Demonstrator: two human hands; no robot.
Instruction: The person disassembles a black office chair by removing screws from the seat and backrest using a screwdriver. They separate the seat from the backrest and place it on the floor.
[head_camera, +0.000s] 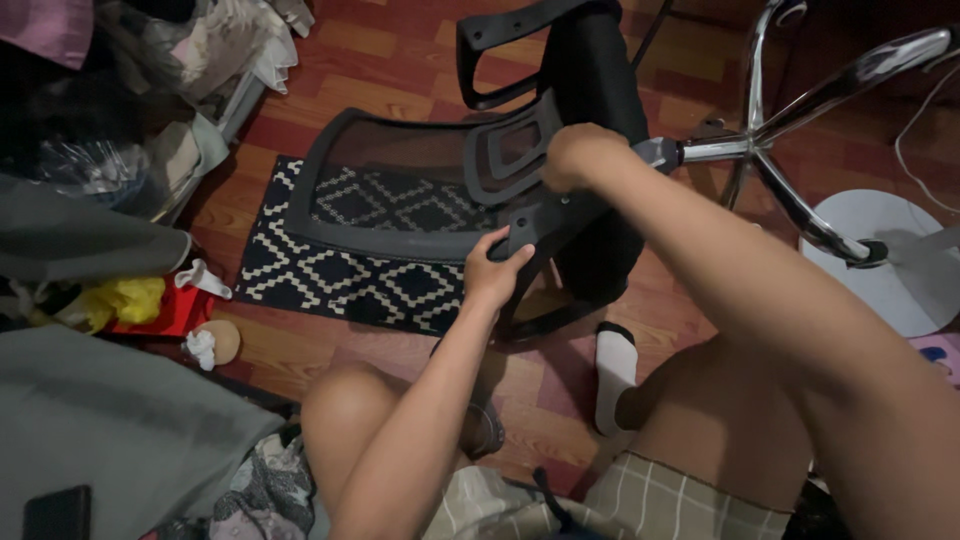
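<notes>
Chair (440, 180) black, mesh back, tipped on patterned rug (330, 270), chrome base (780, 140) far right | left hand (497, 268) clamped on back's lower edge | right hand (578, 155) fisted at seat joint | red packet (165, 312) near left.

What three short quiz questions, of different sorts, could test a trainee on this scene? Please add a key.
1. True or false: the left hand grips the lower edge of the black mesh chair back.
2. What lies on the floor under the chair back? A) a patterned rug B) a wooden board C) a blue towel
3. Which hand is at the joint near the chrome chair base?

Key: 1 true; 2 A; 3 the right hand.
</notes>
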